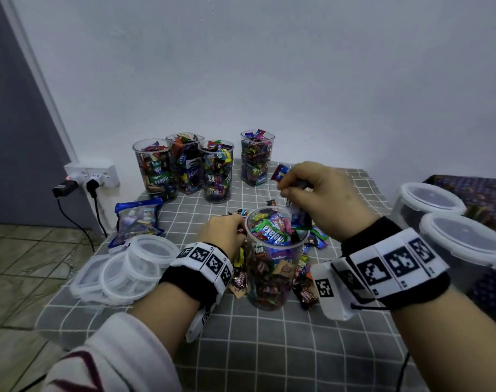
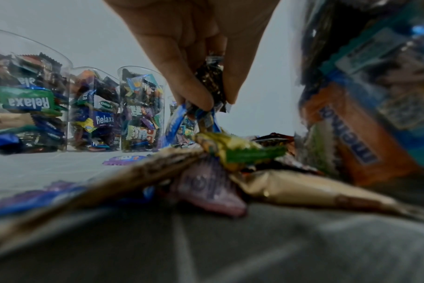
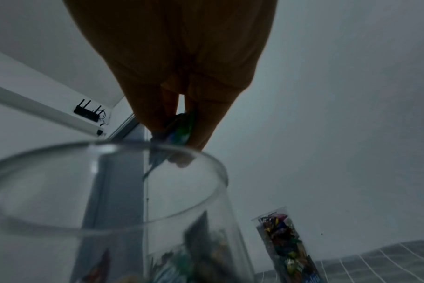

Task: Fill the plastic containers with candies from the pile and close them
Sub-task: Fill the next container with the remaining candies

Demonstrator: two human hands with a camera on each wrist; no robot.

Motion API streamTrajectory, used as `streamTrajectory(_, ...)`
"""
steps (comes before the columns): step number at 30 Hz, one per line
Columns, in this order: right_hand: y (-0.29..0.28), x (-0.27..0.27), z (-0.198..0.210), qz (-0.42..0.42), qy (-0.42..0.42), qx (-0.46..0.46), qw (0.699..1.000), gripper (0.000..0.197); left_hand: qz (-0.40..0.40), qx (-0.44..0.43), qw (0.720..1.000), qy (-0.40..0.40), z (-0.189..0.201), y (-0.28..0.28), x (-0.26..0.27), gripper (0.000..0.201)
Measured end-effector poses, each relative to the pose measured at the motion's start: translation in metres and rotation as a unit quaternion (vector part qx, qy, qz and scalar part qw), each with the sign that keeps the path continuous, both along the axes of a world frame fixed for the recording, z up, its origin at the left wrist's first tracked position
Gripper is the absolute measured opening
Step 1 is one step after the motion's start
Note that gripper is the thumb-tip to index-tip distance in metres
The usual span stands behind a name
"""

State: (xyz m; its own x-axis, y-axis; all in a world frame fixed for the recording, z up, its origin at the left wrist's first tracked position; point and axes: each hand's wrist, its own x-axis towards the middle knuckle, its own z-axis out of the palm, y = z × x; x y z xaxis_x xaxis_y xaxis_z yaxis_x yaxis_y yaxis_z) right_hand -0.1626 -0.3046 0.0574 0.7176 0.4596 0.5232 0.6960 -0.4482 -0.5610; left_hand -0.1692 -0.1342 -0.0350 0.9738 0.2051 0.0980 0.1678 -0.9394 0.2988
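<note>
Nearest the lens: two bare forearms in marker-covered wristbands, reaching over a grey checked cloth [image 1: 269,349].

Far left on the cloth: a stack of clear lids [image 1: 128,267], overlapping, within easy reach of the left arm, probably staged for the closing step; none fitted yet to the filled containers. Behind them, a blue candy bag [image 1: 136,219] lying flat. Further back, near the wall, four filled containers [image 1: 184,165], open at the top, set well apart from the working spot, likely to keep the middle free.

Left of centre: left hand [image 1: 222,234], low on the candy pile [image 1: 269,275], fingers [image 2: 196,95] pinched round a dark wrapper and some blue ones, gathering a small bunch just beside the jar wall.

Centre: open container [image 1: 275,258], upright in the middle of the pile, candies heaped almost to the rim, placed so either hand needs only a short lift.

Right of centre: right hand [image 1: 323,193], raised above the rim, fingers curled on a few wrapped candies [image 3: 179,130], positioned for a drop straight in.

Far right, off the cloth: two lidded tubs [image 1: 444,219], contents unclear.
</note>
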Motion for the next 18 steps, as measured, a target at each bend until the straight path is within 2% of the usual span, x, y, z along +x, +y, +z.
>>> streamTrajectory(7, 0.002, -0.006, -0.016, 0.026, 0.028, -0.031, 0.999, 0.016, -0.006, 0.006, 1.000, -0.004, 0.002, -0.001, -0.003, 0.021)
streamTrajectory(11, -0.006, -0.011, -0.019, 0.047, 0.087, 0.009, 0.995, 0.030, -0.002, -0.009, 1.000, -0.003, 0.003, -0.001, -0.003, 0.021)
streamTrajectory(16, -0.018, -0.011, -0.031, 0.045, 0.165, 0.070, 0.983, 0.014, -0.005, -0.042, 0.999, -0.015, 0.006, -0.001, -0.007, 0.023)
streamTrajectory(17, -0.021, -0.010, -0.032, 0.042, 0.181, 0.065, 0.981, 0.025, -0.007, -0.050, 0.999, -0.022, 0.005, -0.001, -0.008, 0.024)
streamTrajectory(18, -0.024, -0.010, -0.035, 0.047, 0.207, 0.050, 0.976, 0.047, -0.008, -0.060, 0.998, -0.028, 0.005, -0.001, -0.008, 0.025)
